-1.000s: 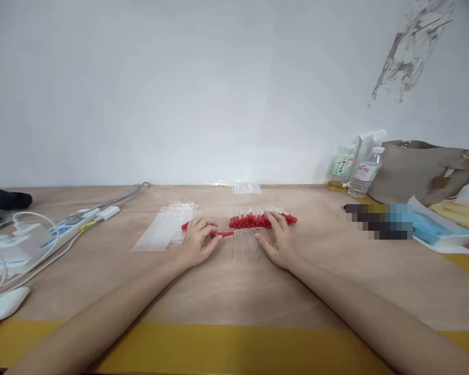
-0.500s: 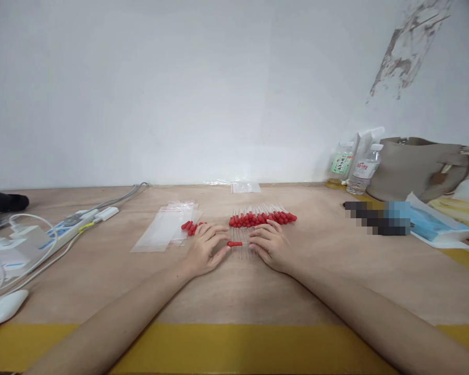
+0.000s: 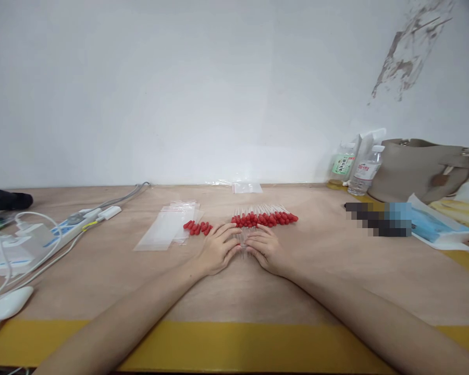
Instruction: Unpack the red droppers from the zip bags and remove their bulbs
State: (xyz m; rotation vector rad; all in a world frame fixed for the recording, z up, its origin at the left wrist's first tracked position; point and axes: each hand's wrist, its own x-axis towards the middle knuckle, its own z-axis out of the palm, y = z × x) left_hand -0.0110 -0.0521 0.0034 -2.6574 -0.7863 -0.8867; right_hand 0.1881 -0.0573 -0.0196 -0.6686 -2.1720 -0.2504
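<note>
A: Droppers (image 3: pixel 245 240) sat just in front of the red-bulb row (image 3: pixel 264 219); left hand (image 3: pixel 218 248) and right hand (image 3: pixel 264 247) lay flat, fingertips together over them.

B: Looked light, thin, clear, probably brittle; grip at bulb.
</note>
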